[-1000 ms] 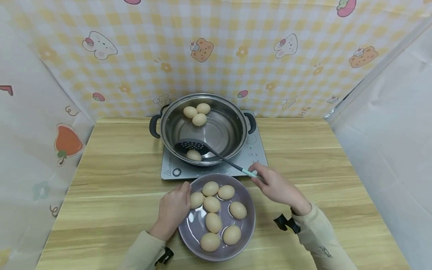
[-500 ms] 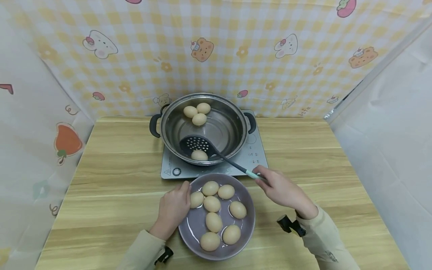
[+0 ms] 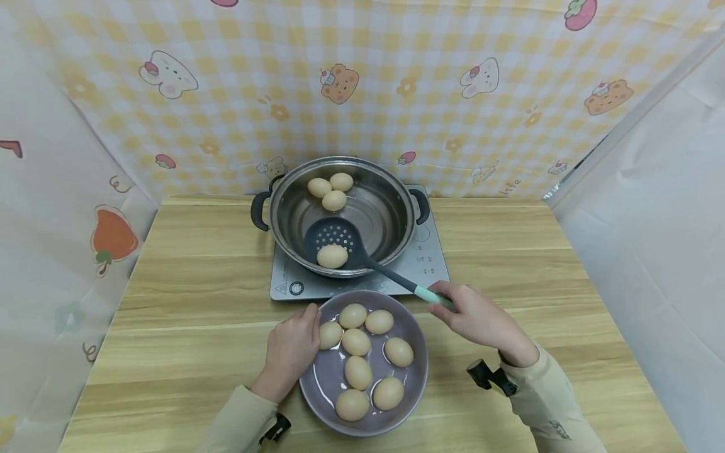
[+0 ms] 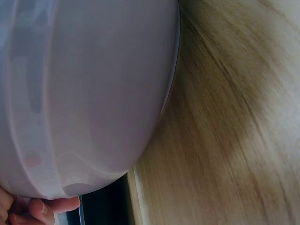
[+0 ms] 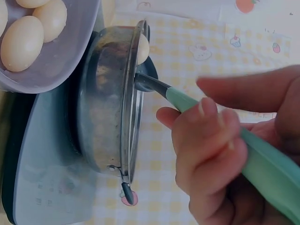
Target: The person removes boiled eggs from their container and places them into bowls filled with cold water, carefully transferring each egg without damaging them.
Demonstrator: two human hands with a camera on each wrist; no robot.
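My right hand [image 3: 476, 314] grips the mint-green handle [image 5: 267, 164] of a slotted ladle. Its dark perforated bowl [image 3: 331, 231] carries one tan egg [image 3: 332, 256] at the near side of a steel pot [image 3: 385, 217]. In the right wrist view that egg [image 5: 143, 48] shows above the pot's rim. Three more eggs [image 3: 335, 200] lie at the back left inside the pot. My left hand [image 3: 291, 349] holds the left rim of a purple-grey bowl [image 3: 416, 393], where several eggs [image 3: 355, 343] sit. Seen from the left wrist, fingers [image 4: 42, 212] curl at the bowl's edge.
Beneath the pot is a flat silver induction cooktop [image 3: 436, 258], just behind the purple-grey bowl. The pot's black side handles [image 3: 258, 211] stick out left and right. A checked cloth [image 3: 396, 126] hangs behind the wooden table [image 3: 198, 283].
The ladle's bowl has risen and shifted slightly right, with the egg now resting in it. My right hand has moved a little to the right. The left hand stays on the bowl.
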